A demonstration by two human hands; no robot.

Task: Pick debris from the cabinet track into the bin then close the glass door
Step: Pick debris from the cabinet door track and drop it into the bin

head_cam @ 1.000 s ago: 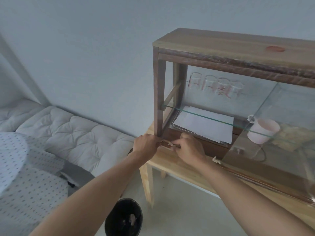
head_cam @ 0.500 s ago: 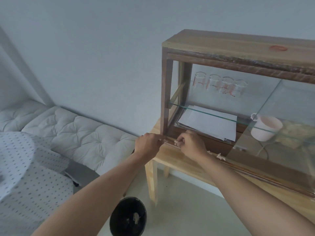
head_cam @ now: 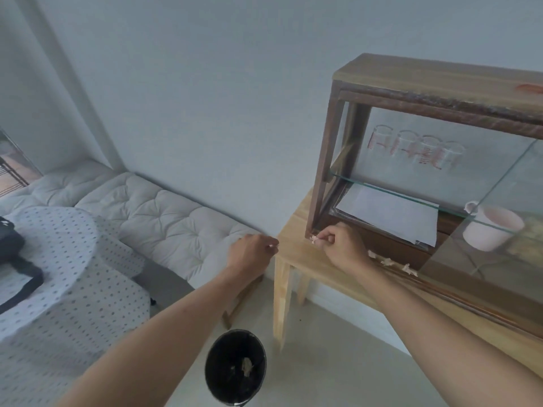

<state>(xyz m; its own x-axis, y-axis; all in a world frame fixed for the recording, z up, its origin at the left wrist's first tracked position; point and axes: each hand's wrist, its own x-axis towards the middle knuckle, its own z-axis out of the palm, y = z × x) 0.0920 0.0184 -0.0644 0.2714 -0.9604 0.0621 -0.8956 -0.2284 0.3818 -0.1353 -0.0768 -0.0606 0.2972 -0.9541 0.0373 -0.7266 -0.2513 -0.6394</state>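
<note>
One head-worn camera looks forward and down from above, left of the cabinet [head_cam: 435, 177]. It sits close, both forearms reaching toward the cabinet's lower left corner.

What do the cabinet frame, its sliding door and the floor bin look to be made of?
Cabinet frame: dark stained wood, grain visible, top paler. Sliding door: clear glass, the mug shows through it. Bin: black, smooth, probably plastic; cannot tell for sure.

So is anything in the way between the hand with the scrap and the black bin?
Nothing visible is. The left hand pinches a small scrap out past the table edge, and the bin stands open-topped on the floor below, with only air between them.
</note>
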